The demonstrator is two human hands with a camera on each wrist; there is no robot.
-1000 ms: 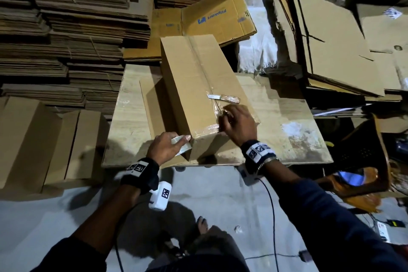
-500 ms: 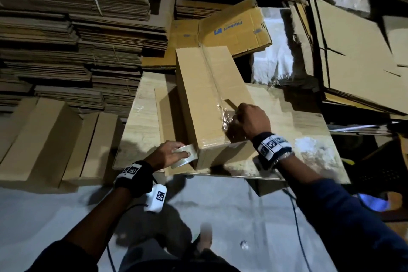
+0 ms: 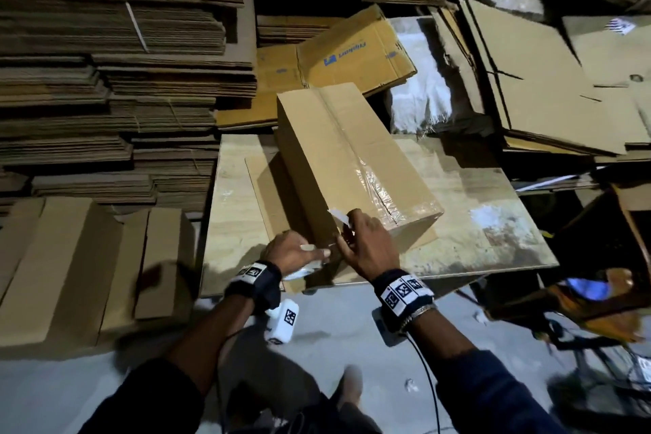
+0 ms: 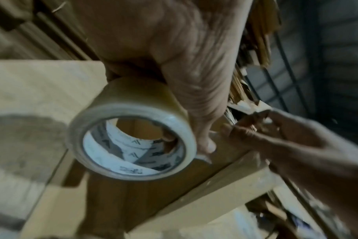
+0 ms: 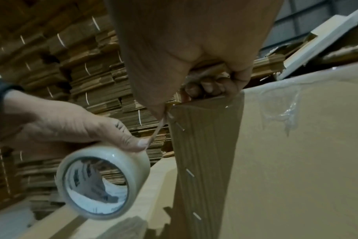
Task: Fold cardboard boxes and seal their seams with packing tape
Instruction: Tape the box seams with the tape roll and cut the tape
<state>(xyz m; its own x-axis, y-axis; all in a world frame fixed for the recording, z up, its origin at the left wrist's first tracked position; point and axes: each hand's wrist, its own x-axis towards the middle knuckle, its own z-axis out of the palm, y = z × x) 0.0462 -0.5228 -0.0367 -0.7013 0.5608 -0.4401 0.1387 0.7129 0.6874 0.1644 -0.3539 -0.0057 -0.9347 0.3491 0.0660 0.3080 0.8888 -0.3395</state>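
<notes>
A long brown cardboard box (image 3: 352, 158) lies on the wooden table (image 3: 475, 222), clear tape along its top seam. My left hand (image 3: 296, 252) grips a roll of clear packing tape (image 4: 131, 142) at the box's near corner, thumb on the roll's outside. A thin strand of tape (image 5: 157, 129) runs from the roll (image 5: 102, 182) up to my right hand (image 5: 210, 87). My right hand (image 3: 366, 247) is curled round a small pale blade (image 3: 339, 217) at the box's near top edge. Both hands almost touch.
Tall stacks of flat cardboard (image 3: 123, 63) fill the left and back. Folded boxes (image 3: 70, 275) stand on the floor at left. A printed flat carton (image 3: 352, 53) and loose sheets (image 3: 546, 81) lie behind and right. A brown seat (image 3: 599, 275) stands near the table's right corner.
My right hand took the blade off the box top and moved to the near corner. My left hand brought the roll up beside it.
</notes>
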